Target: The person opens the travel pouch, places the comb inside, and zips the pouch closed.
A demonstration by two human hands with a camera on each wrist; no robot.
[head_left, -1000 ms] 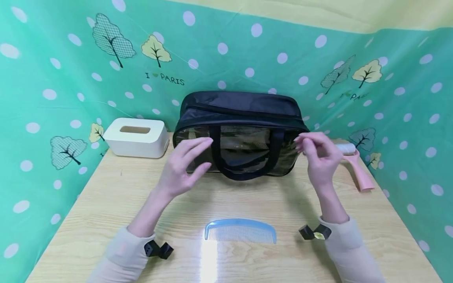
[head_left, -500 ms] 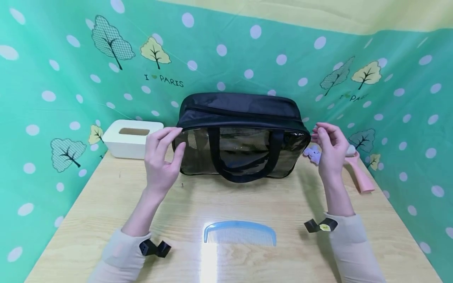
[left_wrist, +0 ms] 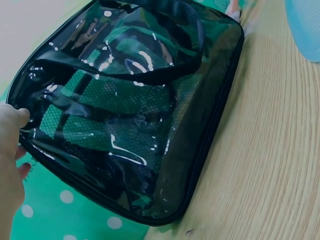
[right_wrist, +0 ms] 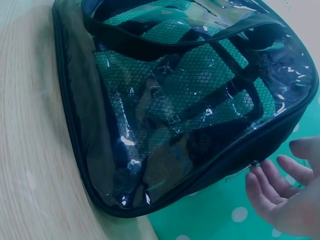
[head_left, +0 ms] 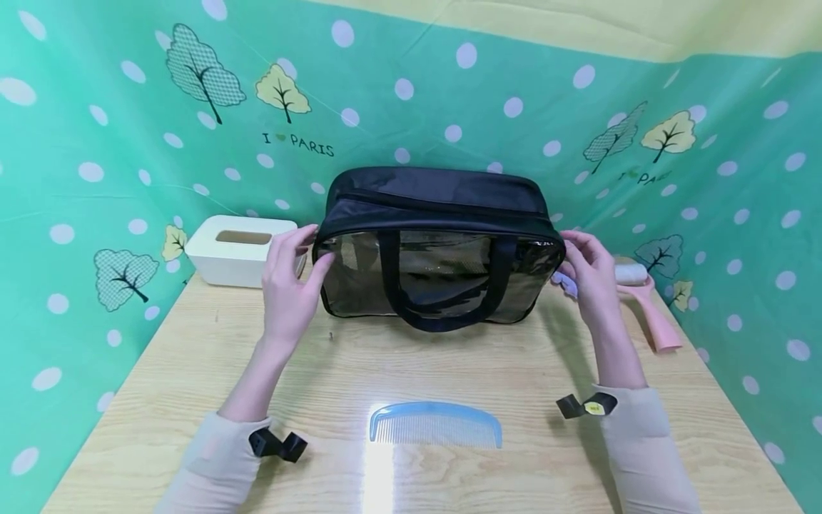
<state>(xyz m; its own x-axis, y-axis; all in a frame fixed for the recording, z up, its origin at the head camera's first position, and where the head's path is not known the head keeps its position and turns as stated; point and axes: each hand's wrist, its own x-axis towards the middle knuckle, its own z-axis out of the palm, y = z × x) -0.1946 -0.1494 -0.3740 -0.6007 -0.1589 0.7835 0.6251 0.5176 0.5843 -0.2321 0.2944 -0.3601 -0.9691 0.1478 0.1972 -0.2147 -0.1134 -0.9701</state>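
A black toiletry bag (head_left: 443,203) with a clear smoky front panel and a dark strap handle (head_left: 443,321) stands upright at the back of the table. My left hand (head_left: 285,285) is at its upper left corner; in the left wrist view the thumb (left_wrist: 21,117) presses the front edge while the fingers curl behind it. On the other side, my right hand (head_left: 591,278) reaches the bag's right end. In the right wrist view its fingertips (right_wrist: 255,175) are right at a small zipper pull (right_wrist: 255,163), the thumb held apart.
A blue comb (head_left: 437,422) lies on the wooden table (head_left: 443,478) in front of the bag. To the left is a white tissue box (head_left: 237,264). A pink-handled lint roller (head_left: 651,314) and a small purple item (head_left: 565,283) lie at right; patterned green cloth (head_left: 443,86) hangs behind.
My left hand has moved left from before the bag's front to its upper left corner. The right hand has shifted outward, then in to the bag's right end. The bag stays put.
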